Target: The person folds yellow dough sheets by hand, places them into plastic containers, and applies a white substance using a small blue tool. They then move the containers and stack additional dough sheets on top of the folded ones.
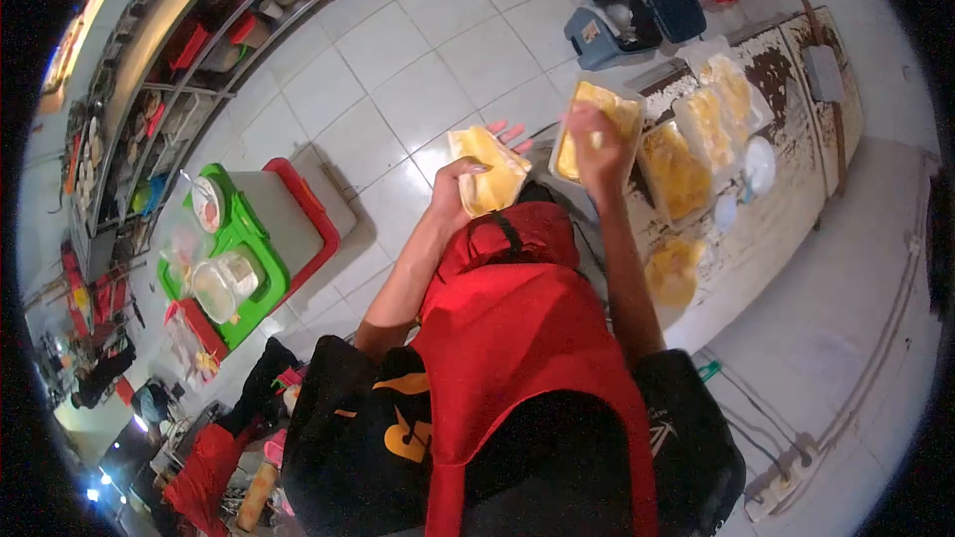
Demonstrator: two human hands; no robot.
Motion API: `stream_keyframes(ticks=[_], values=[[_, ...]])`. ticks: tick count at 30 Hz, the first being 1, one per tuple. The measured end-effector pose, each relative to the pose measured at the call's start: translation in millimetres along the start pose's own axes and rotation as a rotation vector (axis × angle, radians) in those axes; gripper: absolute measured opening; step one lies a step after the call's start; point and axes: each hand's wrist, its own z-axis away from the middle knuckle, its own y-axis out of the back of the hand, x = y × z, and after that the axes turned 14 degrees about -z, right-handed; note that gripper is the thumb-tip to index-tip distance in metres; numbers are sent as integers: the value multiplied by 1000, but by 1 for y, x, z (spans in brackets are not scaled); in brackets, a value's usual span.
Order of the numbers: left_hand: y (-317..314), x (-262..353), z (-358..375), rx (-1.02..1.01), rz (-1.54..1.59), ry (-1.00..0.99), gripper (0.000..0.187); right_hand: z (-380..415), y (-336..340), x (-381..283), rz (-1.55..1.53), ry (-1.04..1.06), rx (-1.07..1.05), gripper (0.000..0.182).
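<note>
My left hand (454, 187) holds a flat, squarish yellow-topped slice (489, 173) with pale edges. The thumb lies on top, and fingertips show beyond the slice's far edge. To its right, my right hand (599, 147) is over a pale rectangular tray (567, 171) with a yellow layer in it. Its fingers are curled together and slightly blurred; what they hold, if anything, cannot be made out. Close by on the table are another tray with a yellow layer (676, 171), a pale-yellow tray (708, 127) and a loose yellow piece (674, 270).
The trays stand on a worn, pale-topped table (756, 229) at right, with a white dish (759, 167). Behind it is an open blue-grey bin (615, 30). At left stands a container with a green lid (261, 273) carrying plastic tubs (221, 283). Shelves (199, 70) line the far left.
</note>
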Motion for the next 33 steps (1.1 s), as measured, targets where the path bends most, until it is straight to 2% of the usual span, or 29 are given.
stream_keyframes(ticks=[2, 4, 5, 7, 9, 13, 16, 19, 20, 22, 23, 24, 26, 28, 30, 31, 32, 33], values=[[-8, 1, -4, -35, -4, 25, 79, 8, -20, -63, 12, -99, -69, 25], [-22, 8, -3, 72, -187, 132, 80, 17, -30, -59, 38, -67, -63, 25], [-27, 6, -8, 59, -188, 146, 80, 21, -31, -57, 52, -31, -71, 24], [-32, 3, -17, -12, -196, 2, 81, 25, -33, -66, 70, -34, -17, 25], [-36, 0, -23, -34, -183, -30, 81, 28, -35, -68, 98, 27, 46, 27], [-38, -4, -34, -63, -106, -101, 83, 31, -35, -71, 99, -47, 94, 27], [-43, -4, -37, 13, -46, -127, 76, 30, -32, -71, 142, 34, 76, 27], [-39, -8, -43, -21, -19, -165, 70, 24, -34, -80, 181, 45, 56, 27], [-37, -9, -45, -23, -22, -172, 70, 22, -36, -85, 147, 54, -16, 27], [-37, -9, -48, -105, 211, -109, 78, 20, -40, -102, 108, 63, -93, 28], [-38, -11, -48, -15, 174, -61, 99, 20, -42, -112, 32, 15, -124, 29], [-36, -10, -46, -14, 173, -67, 99, 19, -43, -118, -42, -34, -153, 29], [-31, -11, -42, -137, 232, -7, 110, 11, -34, -119, -6, 33, -136, 33], [-30, -8, -33, -139, 193, -11, 109, 4, -25, -124, -181, -168, 5, 35], [-23, -8, -29, -143, 62, 72, 99, 3, -15, -127, -140, -174, 16, 38], [-22, -11, -28, -55, -149, 64, 91, 5, -12, -122, -141, -252, 41, 39], [-22, -14, -28, -56, -147, 63, 91, 7, -10, -119, -142, -332, 67, 39], [-28, -13, -27, -42, -356, 102, 91, 7, -9, -123, -139, -333, 65, 39]])
